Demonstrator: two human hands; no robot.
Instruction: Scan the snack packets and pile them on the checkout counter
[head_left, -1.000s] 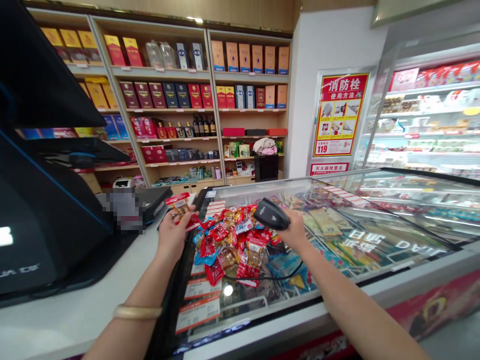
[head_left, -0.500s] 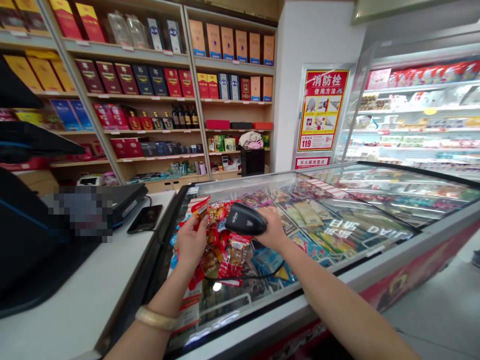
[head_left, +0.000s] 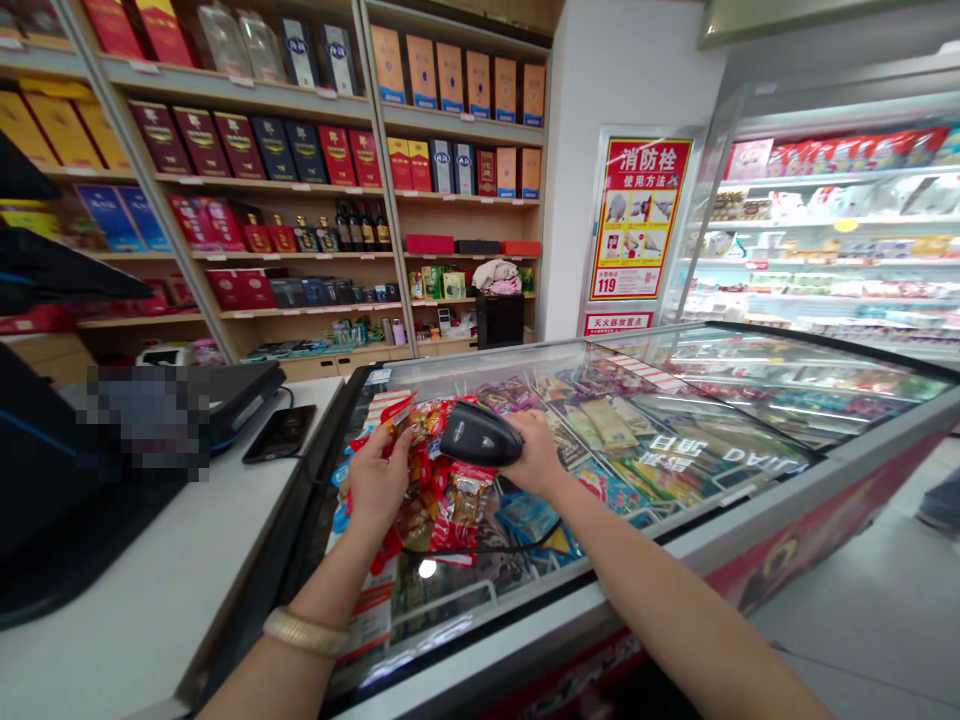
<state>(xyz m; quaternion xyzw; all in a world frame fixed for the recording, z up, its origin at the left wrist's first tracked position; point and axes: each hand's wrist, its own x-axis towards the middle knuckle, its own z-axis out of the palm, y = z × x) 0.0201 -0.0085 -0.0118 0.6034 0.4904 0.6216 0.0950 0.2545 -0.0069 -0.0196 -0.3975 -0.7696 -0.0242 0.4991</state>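
Observation:
A pile of red snack packets lies on the glass top of a chest freezer. At the pile's left side, my left hand has its thumb and fingers closed on one small red packet. My right hand is wrapped round the handle of a black barcode scanner. The scanner's head is over the pile and points left, close to the packet in my left hand. A black cable runs from below my right hand across the lower packets.
On the left, a white counter bears a black phone and a dark device with a blurred patch. Shelves of boxes and bottles stand behind. A lit display fridge is at the right; part of a person shows at the right edge.
The whole view has shifted slightly, moving the scene a little left. Both hands keep their holds, with the scanner still over the packets. More of the person at the right edge shows.

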